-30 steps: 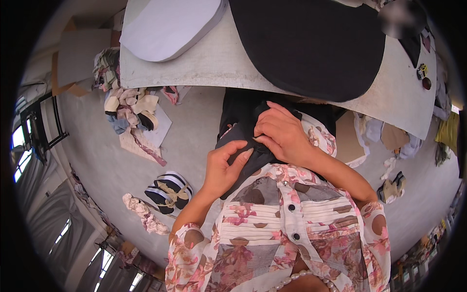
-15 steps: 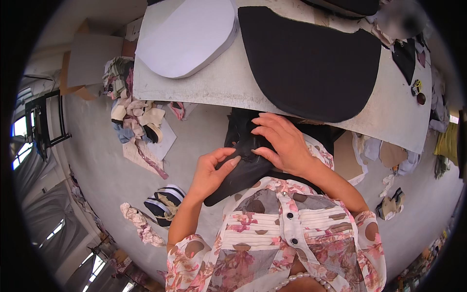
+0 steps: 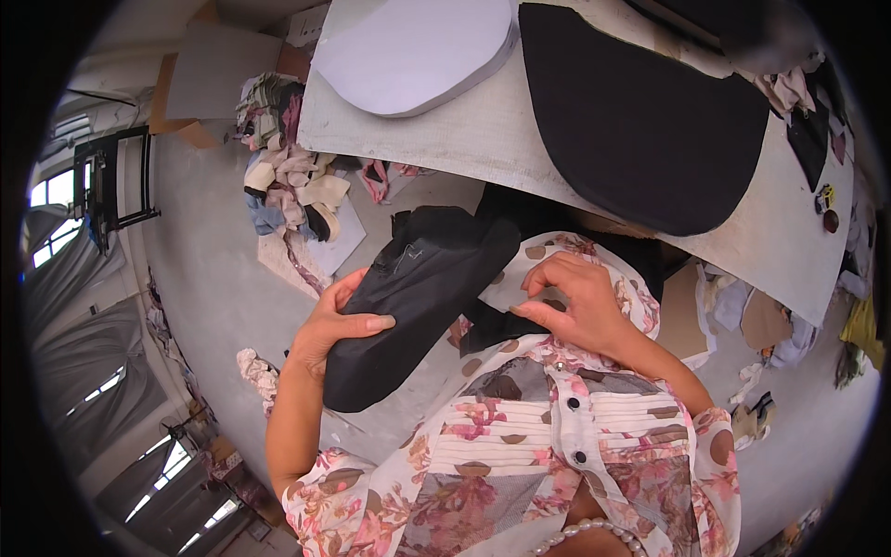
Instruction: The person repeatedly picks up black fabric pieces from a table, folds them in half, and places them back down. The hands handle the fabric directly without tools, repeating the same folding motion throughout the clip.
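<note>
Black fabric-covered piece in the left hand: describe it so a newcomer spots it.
Find the pale grey table across the top. Below its near edge, the bare left hand grips a long, black, fabric-covered piece. Unlike the broad, curved black panel lying on the table, it is narrower, wrinkled and bears a small pale mark.

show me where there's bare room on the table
The table is bare between the white panel and black panel, and between the black panel and near right corner. Its far right is crowded with crumpled cloth.
</note>
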{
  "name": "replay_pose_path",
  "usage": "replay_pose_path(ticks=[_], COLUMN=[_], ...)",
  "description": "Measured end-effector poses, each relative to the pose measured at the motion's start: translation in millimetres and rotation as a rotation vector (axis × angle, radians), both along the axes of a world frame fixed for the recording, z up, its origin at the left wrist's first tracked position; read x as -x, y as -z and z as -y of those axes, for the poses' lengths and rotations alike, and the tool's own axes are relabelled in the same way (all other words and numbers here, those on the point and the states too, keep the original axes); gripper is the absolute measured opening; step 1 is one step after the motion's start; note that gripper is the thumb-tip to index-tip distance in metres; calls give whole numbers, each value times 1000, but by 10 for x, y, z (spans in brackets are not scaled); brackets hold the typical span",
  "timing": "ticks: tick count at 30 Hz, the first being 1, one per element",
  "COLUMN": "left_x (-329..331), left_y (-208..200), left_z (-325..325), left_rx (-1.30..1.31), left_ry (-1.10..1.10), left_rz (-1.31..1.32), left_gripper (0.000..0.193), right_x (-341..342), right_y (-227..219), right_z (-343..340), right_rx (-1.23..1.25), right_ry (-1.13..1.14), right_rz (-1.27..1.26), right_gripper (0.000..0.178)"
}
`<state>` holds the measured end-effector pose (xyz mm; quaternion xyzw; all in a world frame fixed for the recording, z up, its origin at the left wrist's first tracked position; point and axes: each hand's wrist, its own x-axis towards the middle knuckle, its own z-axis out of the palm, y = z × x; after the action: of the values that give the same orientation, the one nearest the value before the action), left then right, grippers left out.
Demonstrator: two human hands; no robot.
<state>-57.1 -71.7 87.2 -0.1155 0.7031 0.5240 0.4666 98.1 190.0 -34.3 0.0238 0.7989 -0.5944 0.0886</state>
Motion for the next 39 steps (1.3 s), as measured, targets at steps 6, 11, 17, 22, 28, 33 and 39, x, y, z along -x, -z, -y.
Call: replay_pose_path(ticks=[6,11,17,22,28,33,39], left_x=[-132,-125,164,910,2143,3015,3106], left_y=[-407,-346,-134,-168,-405,217,1176], left_z=[192,209,49,-72,-666,-1160,-1187], left_rx=[-330,-508,-531,-499,-261,304,222], left_ry=[-397,-341,-197,98,509,679,600], left_rz=[-43,-46,-76,-266,-650,-1162,-1278], left_gripper=[77,83,80,71,65,82,84], right_x=[486,763,1006,1380,2264,2961,2500], right_y=[310,190,-126,-706,-876,-436,-662], right_z=[310,331,96,-252,-662,-1236,-1380], right_rx=[573,1120,1183,680,800,-237,-415], right_ry=[-281,-300,-20,190,245,634,601], right_rz=[181,212,-102,-421,-469,-260,-440], right_gripper=[104,129,120,90,79,73,14])
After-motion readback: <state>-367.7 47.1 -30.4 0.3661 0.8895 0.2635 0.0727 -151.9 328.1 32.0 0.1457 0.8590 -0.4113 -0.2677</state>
